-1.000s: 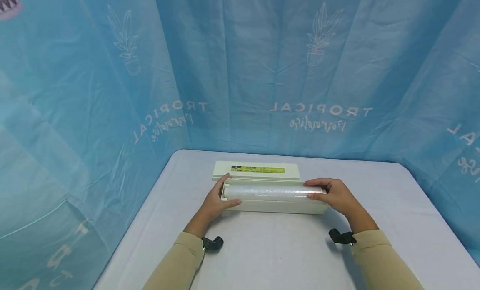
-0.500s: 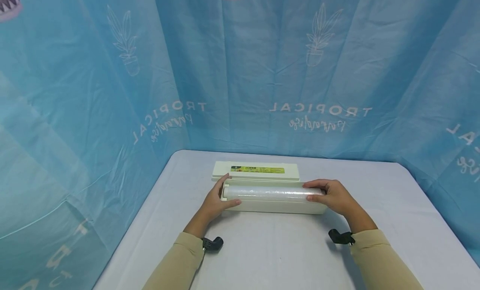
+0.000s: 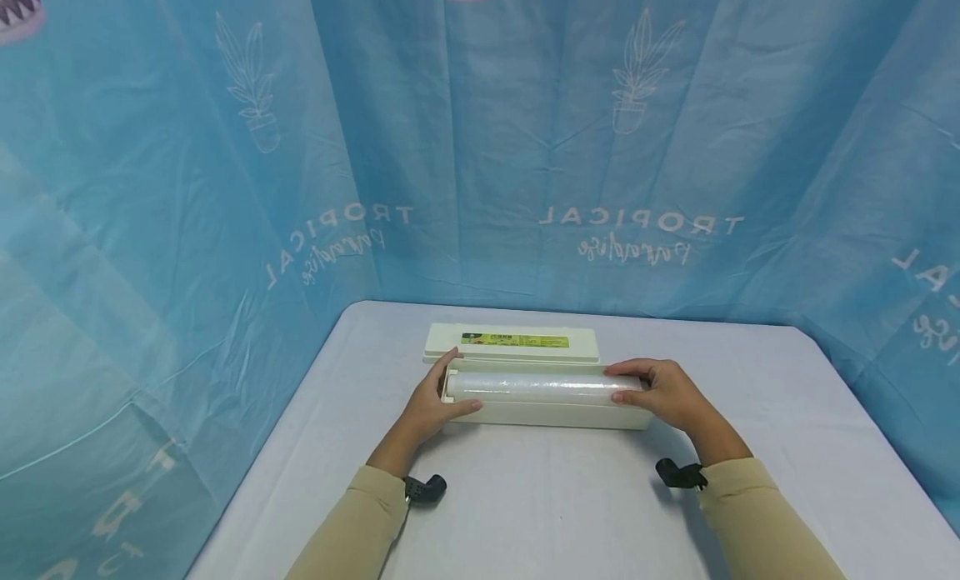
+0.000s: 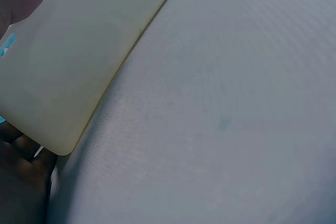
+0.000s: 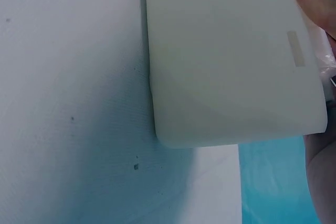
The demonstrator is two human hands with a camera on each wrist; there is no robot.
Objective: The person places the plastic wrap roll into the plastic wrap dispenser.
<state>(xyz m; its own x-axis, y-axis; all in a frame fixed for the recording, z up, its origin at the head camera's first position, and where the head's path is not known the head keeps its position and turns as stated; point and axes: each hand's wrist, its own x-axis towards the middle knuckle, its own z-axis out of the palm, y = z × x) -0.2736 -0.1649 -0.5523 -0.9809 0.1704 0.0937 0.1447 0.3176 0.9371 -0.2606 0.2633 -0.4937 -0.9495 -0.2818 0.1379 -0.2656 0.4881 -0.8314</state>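
A cream cling film box (image 3: 547,414) sits lidless on the table, with a shiny roll of cling film (image 3: 547,387) lying along its inside. My left hand (image 3: 429,407) grips the box's left end, thumb on the near wall and a finger at the far side. At the other end, my right hand (image 3: 671,390) holds the roll's right end, its thumb on the near side of the film and fingers beyond. The right thumb (image 5: 315,1) reaches over the box rim in the right wrist view. Most of the left fingers are hidden behind the box.
Behind the box lies its cream lid (image 3: 517,353) with a green and yellow label. A white cloth covers the table (image 3: 555,505). Blue printed curtains (image 3: 480,147) hang around the back and sides.
Almost nothing differs. The right hand and the roll's right end have shifted very slightly left; the left hand, box and lid keep their places.
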